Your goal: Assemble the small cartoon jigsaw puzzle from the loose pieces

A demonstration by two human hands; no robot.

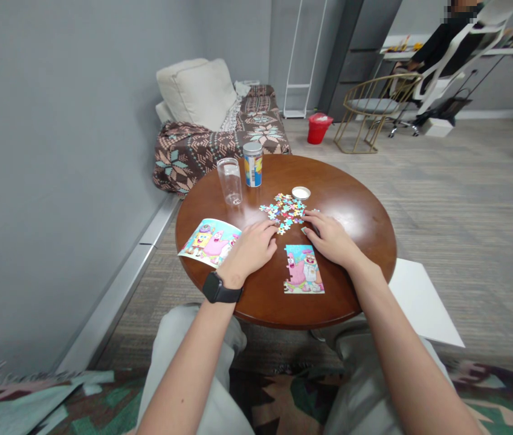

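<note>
A loose pile of jigsaw pieces (289,208) lies on the round wooden table. My left hand (256,243), a black watch on its wrist, rests at the pile's near left edge with fingers stretched forward; its fingertips touch or nearly touch pieces. On the pile's right side, my right hand (330,237) has its fingers apart, the index fingertip at the pieces and the thumb beside a single piece. Between my forearms sits a partly joined puzzle (304,270) showing a pink starfish and another cartoon figure. The curled picture sheet (209,240) is left of my left hand, partly covered by it.
Behind the pile stand a clear glass (230,182) and a printed can (253,166). A round lid (301,193) lies near them. Farther off are a covered sofa (220,139), a red bin (318,128), a gold-framed chair (371,109) and a seated person (446,45).
</note>
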